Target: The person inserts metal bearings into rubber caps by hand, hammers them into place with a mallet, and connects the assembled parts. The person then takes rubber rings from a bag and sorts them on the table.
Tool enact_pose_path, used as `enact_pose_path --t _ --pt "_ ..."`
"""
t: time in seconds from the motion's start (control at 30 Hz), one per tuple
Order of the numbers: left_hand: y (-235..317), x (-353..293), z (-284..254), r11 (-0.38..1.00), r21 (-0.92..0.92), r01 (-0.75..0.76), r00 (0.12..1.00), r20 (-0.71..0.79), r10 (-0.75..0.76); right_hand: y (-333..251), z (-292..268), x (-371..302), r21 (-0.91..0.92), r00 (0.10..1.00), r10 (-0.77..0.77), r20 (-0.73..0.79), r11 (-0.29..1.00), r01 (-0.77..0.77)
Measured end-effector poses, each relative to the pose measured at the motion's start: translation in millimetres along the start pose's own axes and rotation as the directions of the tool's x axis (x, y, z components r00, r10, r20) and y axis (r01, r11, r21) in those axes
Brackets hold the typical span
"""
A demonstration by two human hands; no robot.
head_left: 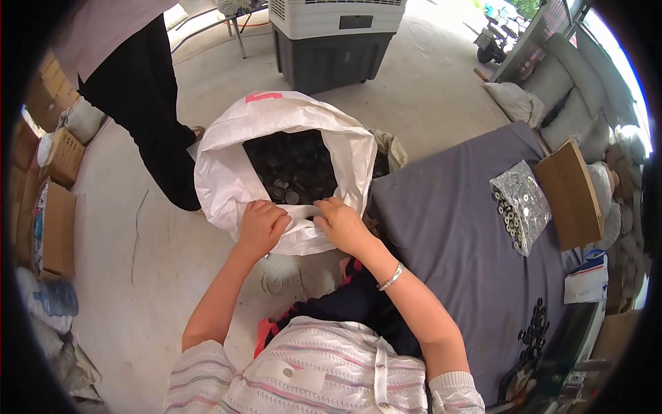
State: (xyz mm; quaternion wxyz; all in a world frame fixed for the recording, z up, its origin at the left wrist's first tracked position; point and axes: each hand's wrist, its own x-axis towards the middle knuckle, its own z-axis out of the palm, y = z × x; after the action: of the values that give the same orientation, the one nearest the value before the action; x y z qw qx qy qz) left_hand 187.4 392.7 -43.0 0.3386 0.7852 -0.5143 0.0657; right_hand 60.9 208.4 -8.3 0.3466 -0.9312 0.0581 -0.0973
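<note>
A large white woven sack (227, 148) stands in front of me with its mouth wide and its rim rolled outward. Many small black round pieces (293, 162), disc-like, fill the inside. My left hand (262, 226) grips the near rim, its fingers curled over the edge. To its right, my right hand (339, 222) has the same rim pinched between thumb and fingers. A short fold of white sack cloth lies between the two hands. On my right wrist sits a silver bracelet (391, 277).
At right, a grey cloth-covered table (448, 200) bears a clear plastic bag of small rings (523, 207), a cardboard flap (571, 196) and loose black pieces (533, 331). A person in black trousers (141, 103) stands at left. An air cooler (334, 48) is beyond the sack.
</note>
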Motion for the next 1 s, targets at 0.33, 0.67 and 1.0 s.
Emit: enact_pose_path --t 0.33,0.67,1.0 --pt "-4 6 20 0.961 0.258 -0.099 0.995 0.007 0.100 24 16 28 -0.405 0.956 0.007 0.292 0.907 0.117" --pt "-39 63 41 0.915 0.376 -0.148 0.957 -0.179 0.228 31 32 50 -0.436 0.962 -0.266 -0.066 0.875 0.212" --pt "-22 22 19 0.913 0.393 -0.109 0.962 0.271 -0.002 28 31 40 -0.313 0.980 -0.097 0.173 0.938 0.148"
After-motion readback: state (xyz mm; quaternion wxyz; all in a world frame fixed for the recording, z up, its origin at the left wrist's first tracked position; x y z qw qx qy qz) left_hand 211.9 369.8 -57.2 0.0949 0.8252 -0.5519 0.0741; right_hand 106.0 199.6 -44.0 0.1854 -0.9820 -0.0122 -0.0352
